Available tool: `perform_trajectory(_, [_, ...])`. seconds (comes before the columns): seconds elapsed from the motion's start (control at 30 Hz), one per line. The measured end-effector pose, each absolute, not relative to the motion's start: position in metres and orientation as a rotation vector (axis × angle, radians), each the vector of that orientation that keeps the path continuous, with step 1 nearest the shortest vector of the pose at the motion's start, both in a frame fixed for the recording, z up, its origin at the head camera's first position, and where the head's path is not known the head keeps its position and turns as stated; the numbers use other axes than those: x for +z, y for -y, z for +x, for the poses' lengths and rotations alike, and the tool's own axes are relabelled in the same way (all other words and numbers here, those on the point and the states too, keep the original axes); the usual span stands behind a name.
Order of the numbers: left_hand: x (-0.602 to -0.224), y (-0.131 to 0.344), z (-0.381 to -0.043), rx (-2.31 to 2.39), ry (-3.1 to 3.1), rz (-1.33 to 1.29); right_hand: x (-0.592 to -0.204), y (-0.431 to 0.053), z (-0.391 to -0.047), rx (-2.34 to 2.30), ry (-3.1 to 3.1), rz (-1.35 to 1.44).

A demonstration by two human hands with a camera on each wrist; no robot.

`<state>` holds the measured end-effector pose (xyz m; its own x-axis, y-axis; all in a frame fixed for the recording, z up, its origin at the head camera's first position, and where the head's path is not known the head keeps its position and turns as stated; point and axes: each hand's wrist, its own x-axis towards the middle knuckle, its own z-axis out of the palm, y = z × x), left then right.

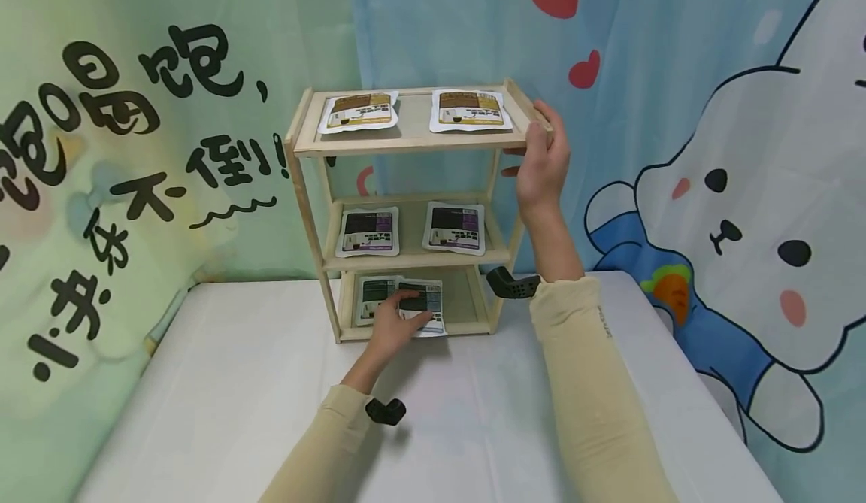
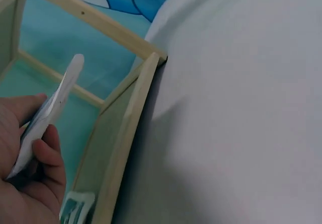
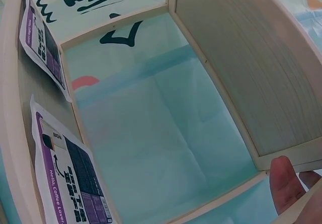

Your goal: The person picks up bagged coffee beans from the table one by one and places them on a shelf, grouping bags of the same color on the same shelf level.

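Note:
A three-tier wooden shelf rack (image 1: 413,144) stands at the back of the table. My left hand (image 1: 395,328) pinches a white coffee packet with a dark green label (image 1: 429,298), at the front of the bottom tier. In the left wrist view the held packet (image 2: 63,90) is tilted edge-on, thumb on one face and curled fingers on the other. Beside it on that tier lies a matching green packet (image 1: 373,300), partly covered by the held one. My right hand (image 1: 546,159) grips the rack's top right corner; in the right wrist view only its fingertips (image 3: 284,181) show.
Two yellow-brown packets (image 1: 358,112) lie on the top tier. Two purple coffee packets (image 1: 368,232) rest on the middle tier. White cloth covers the table (image 1: 223,405), and a printed curtain (image 1: 440,29) hangs close behind the rack.

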<state>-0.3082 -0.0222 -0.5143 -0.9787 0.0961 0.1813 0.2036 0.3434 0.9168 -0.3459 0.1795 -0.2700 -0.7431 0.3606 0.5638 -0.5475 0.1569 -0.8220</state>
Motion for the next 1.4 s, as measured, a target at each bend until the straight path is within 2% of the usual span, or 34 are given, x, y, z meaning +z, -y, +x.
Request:
perform_trajectory(0.43, [-0.523, -0.017, -0.343, -1.849, 2.548, -0.256, -0.269, -0.183, -0.344, 1.681, 1.793, 0.138])
perform_trajectory(1.0, [-0.531, -0.037, -0.357, -1.807, 2.654, -0.233, -0.266, -0.178, -0.345, 1.667, 1.784, 0.143])
perform_trajectory(1.4, [-0.53, -0.038, -0.351, -1.761, 2.725, -0.233, -0.266, -0.179, -0.345, 1.689, 1.762, 0.16])
